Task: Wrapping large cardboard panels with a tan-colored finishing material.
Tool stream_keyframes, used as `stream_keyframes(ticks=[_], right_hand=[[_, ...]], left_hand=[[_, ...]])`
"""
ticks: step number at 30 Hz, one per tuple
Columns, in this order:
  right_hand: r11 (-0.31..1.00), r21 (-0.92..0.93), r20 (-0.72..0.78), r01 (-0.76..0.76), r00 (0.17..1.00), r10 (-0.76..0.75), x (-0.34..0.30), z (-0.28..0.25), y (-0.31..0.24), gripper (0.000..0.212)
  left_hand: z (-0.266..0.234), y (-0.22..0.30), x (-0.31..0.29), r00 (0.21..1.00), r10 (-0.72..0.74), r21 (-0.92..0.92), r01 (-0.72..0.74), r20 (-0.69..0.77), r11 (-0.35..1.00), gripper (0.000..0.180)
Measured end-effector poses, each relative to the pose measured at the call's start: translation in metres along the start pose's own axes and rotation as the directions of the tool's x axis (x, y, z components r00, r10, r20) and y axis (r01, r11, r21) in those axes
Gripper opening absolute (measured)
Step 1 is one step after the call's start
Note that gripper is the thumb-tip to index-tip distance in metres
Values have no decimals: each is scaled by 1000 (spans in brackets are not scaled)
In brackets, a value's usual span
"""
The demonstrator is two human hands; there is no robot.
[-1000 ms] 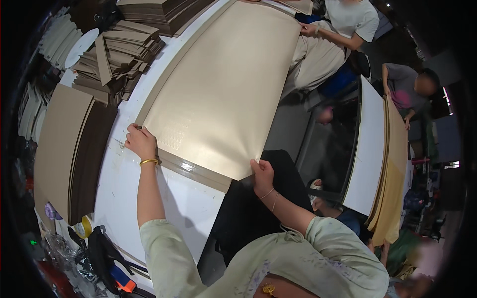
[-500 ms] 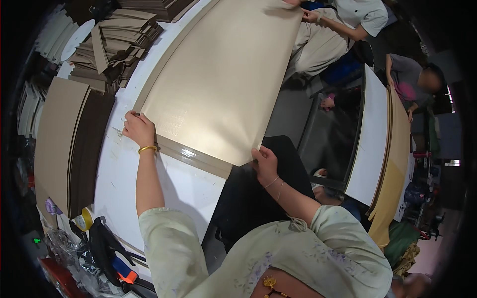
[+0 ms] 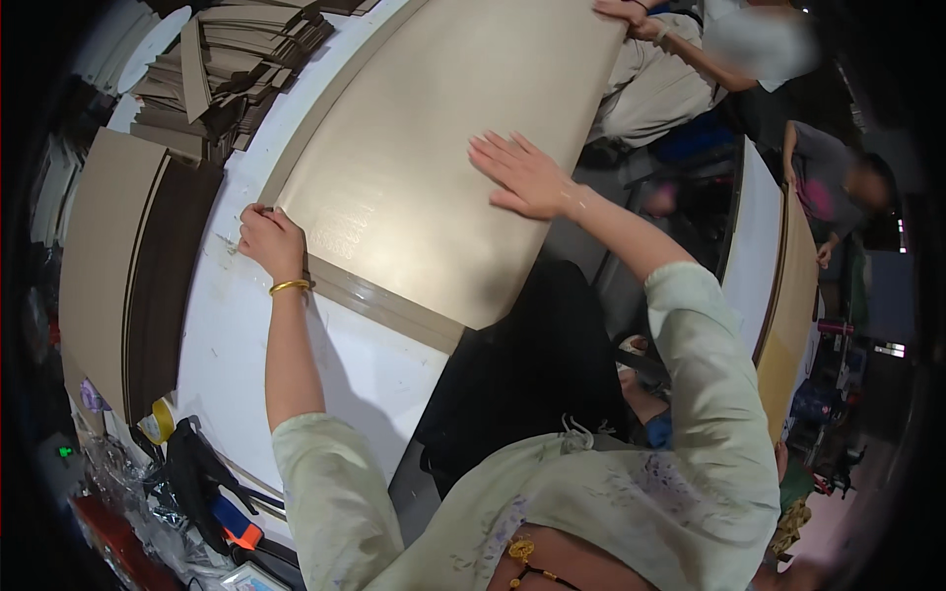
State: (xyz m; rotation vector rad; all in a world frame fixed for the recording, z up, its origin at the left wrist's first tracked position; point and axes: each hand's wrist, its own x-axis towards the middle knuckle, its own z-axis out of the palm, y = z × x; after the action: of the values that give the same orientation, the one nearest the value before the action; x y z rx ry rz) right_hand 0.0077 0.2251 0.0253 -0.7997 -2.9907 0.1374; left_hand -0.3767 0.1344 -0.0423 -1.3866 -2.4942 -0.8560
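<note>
A large, smooth gold sheet (image 3: 414, 128) lies over a brownish board (image 3: 379, 295), whose border shows along the left and near sides. My left hand (image 3: 273, 241) is closed at their near left corner, thumb and fingers pinching the sheet's edge; the exact fingertip contact is partly hidden. Flat and with fingers spread, my right hand (image 3: 522, 177) is over the right part of the sheet, palm down. It holds nothing; whether it touches the surface is hard to tell. A co-worker's hands (image 3: 636, 20) are at the sheet's far right edge.
The work lies on a white table (image 3: 370, 384). At left stand a stack of brown boards (image 3: 108, 256) and a pile of cut strips (image 3: 222, 74). A tape roll (image 3: 158, 422) and clear plastic wrap (image 3: 128, 483) lie lower left. Another person (image 3: 833, 182) works at a second table (image 3: 754, 236).
My right hand has let go of the sheet's near right corner, moved away from me and opened flat over the sheet. That corner now lies smoother. My left hand stays at its corner.
</note>
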Motion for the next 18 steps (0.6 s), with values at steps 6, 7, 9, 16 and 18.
stream_keyframes(ticks=[6,7,9,16,18], right_hand=[[946,281,288,164,926,-246,-6,40,-58,76],[886,342,217,314,890,-400,-27,37,-73,76],[831,304,221,466,814,-537,-35,42,-56,75],[978,54,50,-199,979,197,86,31,22,75],[973,230,71,-29,997,13,86,46,-25,77]], left_hand=[[-6,-4,-2,999,-36,-76,38,23,996,27],[-7,-6,-4,999,-44,-70,45,19,997,27],[2,-3,-3,999,0,-76,-3,-43,997,26],[-5,-3,2,999,-32,-84,30,-23,996,27],[-6,3,1,999,-26,-103,22,-42,994,27]])
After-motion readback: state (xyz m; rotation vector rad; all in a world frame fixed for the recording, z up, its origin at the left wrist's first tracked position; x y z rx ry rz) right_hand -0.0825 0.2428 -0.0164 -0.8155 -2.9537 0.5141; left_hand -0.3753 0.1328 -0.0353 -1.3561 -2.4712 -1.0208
